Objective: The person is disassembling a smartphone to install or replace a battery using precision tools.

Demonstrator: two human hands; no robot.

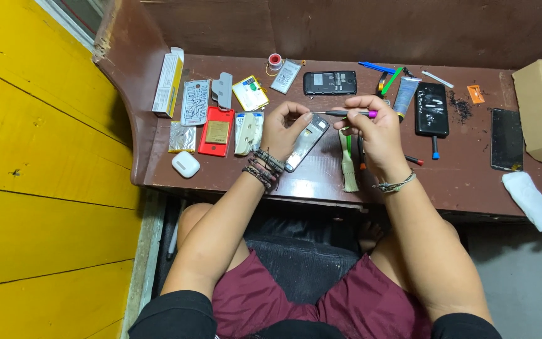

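Head view: left hand (281, 133) steadies phone frame (307, 142), right hand (371, 129) grips screwdriver (346, 113).

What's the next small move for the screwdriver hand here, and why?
Probably lower the tip onto the phone frame. The right hand holds the pink-capped screwdriver level, its tip beside the left hand's fingertips and just above the upper end of the opened phone frame that the left hand steadies on the desk. Whether it touches a screw cannot be told.

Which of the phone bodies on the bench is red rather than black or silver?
The red phone body lying flat left of the left hand; the others are black or silver.
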